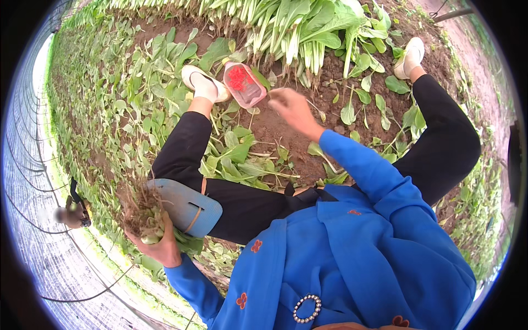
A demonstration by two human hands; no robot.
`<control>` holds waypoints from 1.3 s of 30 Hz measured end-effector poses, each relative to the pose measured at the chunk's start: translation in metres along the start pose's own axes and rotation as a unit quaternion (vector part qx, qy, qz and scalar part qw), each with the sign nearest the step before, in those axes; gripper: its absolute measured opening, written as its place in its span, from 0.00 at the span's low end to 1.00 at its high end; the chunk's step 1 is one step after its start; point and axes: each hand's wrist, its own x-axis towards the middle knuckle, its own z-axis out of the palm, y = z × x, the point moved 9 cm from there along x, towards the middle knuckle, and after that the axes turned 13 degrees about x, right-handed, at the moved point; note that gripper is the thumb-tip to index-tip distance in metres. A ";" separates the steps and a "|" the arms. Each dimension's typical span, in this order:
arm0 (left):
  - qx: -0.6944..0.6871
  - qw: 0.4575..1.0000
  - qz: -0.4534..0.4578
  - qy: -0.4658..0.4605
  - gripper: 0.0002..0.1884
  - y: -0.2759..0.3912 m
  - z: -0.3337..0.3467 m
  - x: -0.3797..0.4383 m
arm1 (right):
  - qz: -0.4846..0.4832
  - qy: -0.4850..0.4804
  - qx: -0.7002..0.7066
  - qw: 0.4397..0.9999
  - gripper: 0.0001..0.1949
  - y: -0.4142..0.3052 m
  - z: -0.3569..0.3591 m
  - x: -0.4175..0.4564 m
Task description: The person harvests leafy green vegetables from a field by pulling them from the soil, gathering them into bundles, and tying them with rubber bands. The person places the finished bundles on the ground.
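My left hand (159, 247) grips a bunch of leafy greens (150, 231) by its stems, with the soil-covered roots pointing up beside a blue foam pad (185, 206) strapped to my thigh. My right hand (291, 109) is over bare soil, slightly blurred, its fingers bent; whether it holds anything small cannot be told. Just left of its fingertips lies a cut-open plastic bottle (251, 95) with red ties or bands (239, 78) inside. Beyond it, pulled greens (305, 45) with pale stems and roots lie in a long row.
Loose leaves (235, 156) are scattered on the soil between my legs. Low plants (99, 95) cover the ground at the left. My shoes (206, 84) rest on either side of the bottle. Another person (74, 214) is at the far left, near the plastic sheeting of a tunnel (53, 255).
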 end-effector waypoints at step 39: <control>-0.062 0.994 -0.025 -0.085 0.38 0.003 0.006 0.012 | -0.316 0.474 0.204 0.796 0.16 -0.132 -0.321 0.020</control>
